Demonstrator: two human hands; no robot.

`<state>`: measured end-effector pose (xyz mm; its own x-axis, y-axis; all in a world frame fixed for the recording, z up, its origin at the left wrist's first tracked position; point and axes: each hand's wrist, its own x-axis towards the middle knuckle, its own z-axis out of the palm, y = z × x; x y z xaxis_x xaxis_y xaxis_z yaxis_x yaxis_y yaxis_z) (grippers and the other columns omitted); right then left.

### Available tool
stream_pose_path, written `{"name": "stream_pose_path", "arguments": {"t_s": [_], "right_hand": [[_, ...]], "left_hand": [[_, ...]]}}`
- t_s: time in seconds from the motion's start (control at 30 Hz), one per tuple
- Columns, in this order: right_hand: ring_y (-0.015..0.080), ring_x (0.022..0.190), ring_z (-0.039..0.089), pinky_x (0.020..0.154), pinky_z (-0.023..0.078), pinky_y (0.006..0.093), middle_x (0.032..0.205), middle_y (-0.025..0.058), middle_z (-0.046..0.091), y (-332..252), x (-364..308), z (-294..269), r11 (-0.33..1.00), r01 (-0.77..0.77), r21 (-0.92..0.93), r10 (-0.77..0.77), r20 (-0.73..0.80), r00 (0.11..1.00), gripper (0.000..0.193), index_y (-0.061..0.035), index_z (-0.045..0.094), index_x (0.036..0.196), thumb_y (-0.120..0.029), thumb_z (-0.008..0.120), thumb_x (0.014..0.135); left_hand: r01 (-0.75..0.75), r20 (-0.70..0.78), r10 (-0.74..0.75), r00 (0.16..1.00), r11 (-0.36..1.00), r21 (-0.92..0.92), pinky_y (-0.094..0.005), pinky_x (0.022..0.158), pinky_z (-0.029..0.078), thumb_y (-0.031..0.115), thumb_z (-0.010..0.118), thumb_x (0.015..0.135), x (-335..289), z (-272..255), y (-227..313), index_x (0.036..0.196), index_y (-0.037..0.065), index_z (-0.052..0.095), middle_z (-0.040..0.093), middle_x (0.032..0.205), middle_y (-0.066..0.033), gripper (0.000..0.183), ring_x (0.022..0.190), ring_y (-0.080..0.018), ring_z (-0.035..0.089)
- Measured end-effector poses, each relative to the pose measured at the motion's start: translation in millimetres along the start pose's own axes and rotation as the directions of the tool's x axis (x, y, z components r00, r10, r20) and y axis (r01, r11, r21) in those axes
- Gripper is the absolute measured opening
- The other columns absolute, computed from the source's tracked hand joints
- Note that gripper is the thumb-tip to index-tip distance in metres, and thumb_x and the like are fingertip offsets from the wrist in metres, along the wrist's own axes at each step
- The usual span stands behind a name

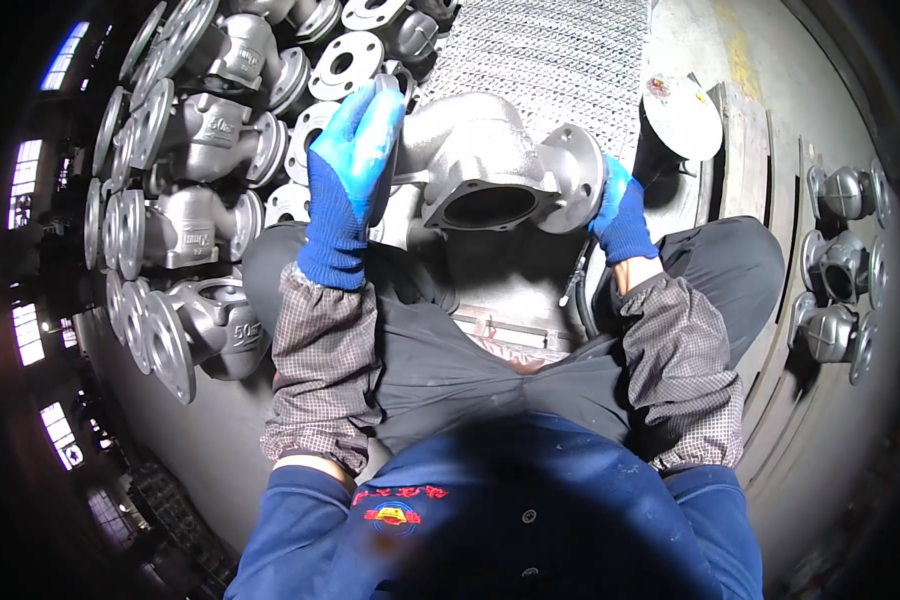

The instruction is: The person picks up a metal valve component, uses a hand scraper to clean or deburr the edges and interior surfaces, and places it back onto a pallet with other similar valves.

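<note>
A grey cast-metal valve body (470, 140) with round end flanges is held up in front of my lap, its wide round opening tilted toward me. My left hand (355, 180), in a blue coated glove, is closed on its left flange, the fingers pointing up along the rim. On the other side, my right hand (622, 215) in a matching glove grips the edge of the right flange (574, 178); its fingers are partly hidden behind that flange. Both hands bear the casting between them.
Many similar flanged valve bodies (205, 225) are stacked at the left. A textured silvery sheet (545, 50) lies ahead. A dark lamp-like object with a white round face (685, 118) stands beside wooden slats (745, 150). Several castings (838, 268) sit at the far right.
</note>
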<state>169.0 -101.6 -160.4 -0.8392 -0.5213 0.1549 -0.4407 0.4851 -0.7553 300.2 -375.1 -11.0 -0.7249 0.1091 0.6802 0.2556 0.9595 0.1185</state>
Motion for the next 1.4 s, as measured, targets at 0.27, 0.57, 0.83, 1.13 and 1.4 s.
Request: {"name": "stream_pose_path", "arguments": {"t_s": [0.27, 0.57, 0.83, 1.13, 1.4], "right_hand": [[0.0293, 0.091, 0.065, 0.079, 0.050, 0.0352, 0.097, 0.0192, 0.066, 7.6, 8.0, 1.4, 0.997, -0.006, 0.082, 0.003, 0.041, 0.999, 0.049, -0.0001, 0.059, 0.108, -0.015, 0.076, 0.065], [0.0031, 0.048, 0.041, 0.041, 0.033, 0.0175, 0.062, -0.0035, 0.049, 3.3, 17.1, 5.4, 0.170, -0.479, 0.861, 0.522, 0.334, 0.785, 0.019, -0.0085, 0.059, 0.084, -0.021, 0.049, 0.093], [0.0036, 0.056, 0.045, 0.046, 0.035, 0.0161, 0.069, -0.0040, 0.051, -27.0, 30.5, 10.1, 0.185, -0.505, 0.843, 0.593, 0.313, 0.741, 0.023, -0.0039, 0.061, 0.099, -0.024, 0.053, 0.093], [0.0058, 0.064, 0.057, 0.054, 0.041, 0.0179, 0.088, 0.0070, 0.068, -102.5, 25.1, -38.6, 0.628, -0.262, 0.732, 0.444, -0.062, 0.894, 0.036, -0.0029, 0.059, 0.115, -0.031, 0.044, 0.099], [0.0048, 0.068, 0.048, 0.063, 0.043, 0.0207, 0.095, 0.0046, 0.063, -164.2, 17.7, -13.0, 0.861, 0.090, 0.501, -0.052, -0.089, 0.995, 0.042, -0.0026, 0.047, 0.133, -0.017, 0.055, 0.094]], "left_hand": [[0.305, 0.267, -0.253, 0.930, 0.936, -0.173, -0.0335, 0.088, 0.048, 0.022, 0.062, 0.088, 24.7, -15.0, 29.8, 0.130, 0.005, 0.048, 0.057, 0.117, -0.0238, 0.048, 0.102, -0.0317, 0.061], [0.722, 0.368, -0.627, 0.687, 0.645, -0.249, -0.0329, 0.095, 0.043, 0.031, 0.068, 0.081, 18.8, -4.1, 0.8, 0.137, 0.001, 0.040, 0.052, 0.127, -0.0253, 0.070, 0.117, -0.0270, 0.054], [0.645, 0.292, -0.576, 0.764, 0.675, -0.358, -0.0234, 0.062, 0.046, 0.016, 0.061, 0.088, 24.6, -4.2, -7.7, 0.114, 0.001, 0.058, 0.062, 0.095, -0.0103, 0.030, 0.069, -0.0117, 0.056], [0.074, 0.105, -0.060, 0.993, 0.988, -0.138, -0.0276, 0.073, 0.051, 0.008, 0.056, 0.088, 16.7, 1.4, -13.2, 0.122, 0.004, 0.052, 0.059, 0.105, -0.0160, 0.034, 0.085, -0.0244, 0.062], [0.058, 0.177, -0.006, 0.984, 0.955, -0.292, -0.0350, 0.082, 0.050, 0.005, 0.058, 0.087, 38.4, -10.1, 19.7, 0.112, 0.000, 0.056, 0.056, 0.113, -0.0198, 0.026, 0.096, -0.0294, 0.061]]}}
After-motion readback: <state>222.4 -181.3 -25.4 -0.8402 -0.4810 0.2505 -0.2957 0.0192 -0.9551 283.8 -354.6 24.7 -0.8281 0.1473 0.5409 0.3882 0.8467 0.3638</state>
